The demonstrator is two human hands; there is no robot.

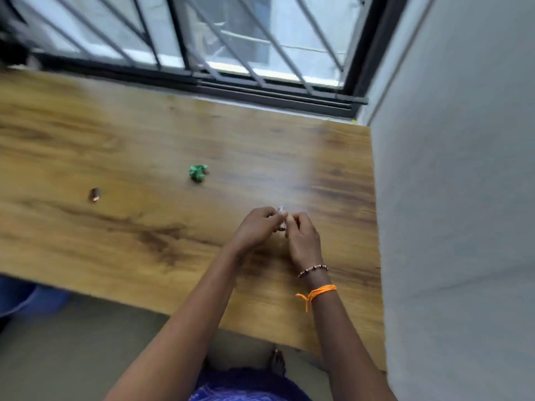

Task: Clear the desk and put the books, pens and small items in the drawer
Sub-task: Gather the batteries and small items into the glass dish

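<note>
Together the left hand (pixel 256 227) and right hand (pixel 301 237) pinch a small silvery cylinder (pixel 281 218) between curled fingertips, just above the wooden desk (pixel 144 169). Well apart to the left lie a crumpled green wrapper (pixel 198 172) and a small brown piece (pixel 95 195).

The small silvery object (pixel 281 218) pinched between the left hand (pixel 254 230) and the right hand (pixel 302 238) is mostly covered by fingers and blurred, and the dark shape (pixel 14 39) is cut by the left edge.
</note>
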